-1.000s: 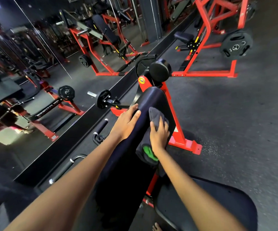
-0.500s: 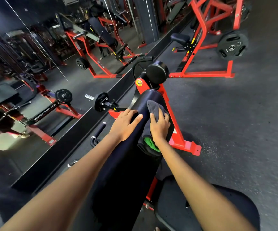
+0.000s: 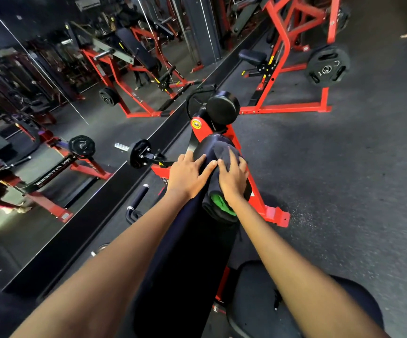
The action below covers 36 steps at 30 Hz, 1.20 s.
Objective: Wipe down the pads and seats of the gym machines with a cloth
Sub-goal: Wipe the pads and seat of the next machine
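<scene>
Nearby, roller pad (image 3: 223, 108) beyond long pad (image 3: 185, 252), right hand (image 3: 233, 178) flat on cloth (image 3: 218, 203), left hand (image 3: 187, 175) spread flat.

- The right hand (image 3: 233, 178) presses a dark grey cloth (image 3: 222, 152), with a green patch at its near end, onto the far end of a long black pad (image 3: 187, 252).
- The left hand (image 3: 187, 175) rests flat on the pad just beside it, fingers spread.
- The pad sits on a red frame (image 3: 262, 200), with a round black roller (image 3: 223, 108) beyond it.
- A black seat (image 3: 258, 293) lies near the right forearm.
- A wall mirror (image 3: 51, 98) runs along the left.
</scene>
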Available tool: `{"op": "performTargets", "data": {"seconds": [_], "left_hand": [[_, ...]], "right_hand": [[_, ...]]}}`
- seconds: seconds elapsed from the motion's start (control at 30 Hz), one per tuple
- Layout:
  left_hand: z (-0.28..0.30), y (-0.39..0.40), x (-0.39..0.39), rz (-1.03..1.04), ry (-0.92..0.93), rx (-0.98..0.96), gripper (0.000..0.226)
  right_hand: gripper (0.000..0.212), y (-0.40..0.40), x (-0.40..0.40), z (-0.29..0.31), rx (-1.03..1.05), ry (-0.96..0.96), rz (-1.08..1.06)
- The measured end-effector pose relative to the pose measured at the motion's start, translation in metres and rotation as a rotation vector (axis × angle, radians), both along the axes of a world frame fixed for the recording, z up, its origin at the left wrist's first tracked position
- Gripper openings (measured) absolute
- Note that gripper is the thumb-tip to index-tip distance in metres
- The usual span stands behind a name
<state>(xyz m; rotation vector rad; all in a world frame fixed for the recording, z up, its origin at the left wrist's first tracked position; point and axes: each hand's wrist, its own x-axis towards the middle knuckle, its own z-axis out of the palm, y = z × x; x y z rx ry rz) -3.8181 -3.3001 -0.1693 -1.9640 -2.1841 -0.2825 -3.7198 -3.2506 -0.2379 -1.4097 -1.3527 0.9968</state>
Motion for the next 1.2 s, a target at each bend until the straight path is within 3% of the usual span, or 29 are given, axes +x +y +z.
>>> {"op": "performTargets", "data": {"seconds": [0.07, 0.13, 0.3, 0.37, 0.57, 0.67, 0.8, 0.93, 1.0, 1.07, 1.2], "left_hand": [[-0.003, 0.000, -0.004, -0.002, -0.009, 0.034, 0.088], [-0.003, 0.000, -0.004, -0.010, -0.005, 0.034, 0.088], [-0.005, 0.003, -0.002, -0.077, 0.010, -0.084, 0.082], [-0.008, 0.007, -0.003, -0.106, 0.002, -0.179, 0.071], [-0.012, 0.011, -0.008, -0.134, 0.008, -0.268, 0.070], [-0.012, 0.012, -0.009, -0.125, 0.009, -0.264, 0.072], [-0.011, 0.011, -0.007, -0.129, -0.009, -0.272, 0.087], [-0.011, 0.010, -0.005, -0.132, -0.018, -0.238, 0.087], [-0.010, 0.009, -0.004, -0.136, -0.010, -0.206, 0.093], [-0.009, 0.007, -0.003, -0.139, -0.005, -0.174, 0.096], [-0.009, 0.007, 0.000, -0.150, 0.023, -0.164, 0.094]], "right_hand": [[0.048, -0.011, -0.001, -0.008, 0.152, -0.078, 0.050], [0.049, -0.016, 0.000, -0.032, 0.214, -0.040, 0.043], [0.054, 0.028, 0.003, -0.043, -0.114, 0.101, -0.035], [0.053, 0.037, 0.001, -0.026, -0.127, 0.099, -0.027], [0.053, -0.004, 0.007, -0.048, 0.268, -0.034, 0.047], [0.054, 0.013, 0.009, -0.066, 0.073, 0.035, 0.003], [0.053, 0.048, 0.004, -0.029, -0.097, 0.108, -0.035], [0.049, 0.032, 0.002, -0.013, 0.204, -0.026, 0.022], [0.051, 0.015, 0.000, -0.034, 0.283, 0.025, 0.024], [0.053, 0.004, -0.001, -0.066, 0.202, 0.092, -0.017], [0.053, 0.031, 0.003, -0.090, -0.182, 0.215, -0.072]]}}
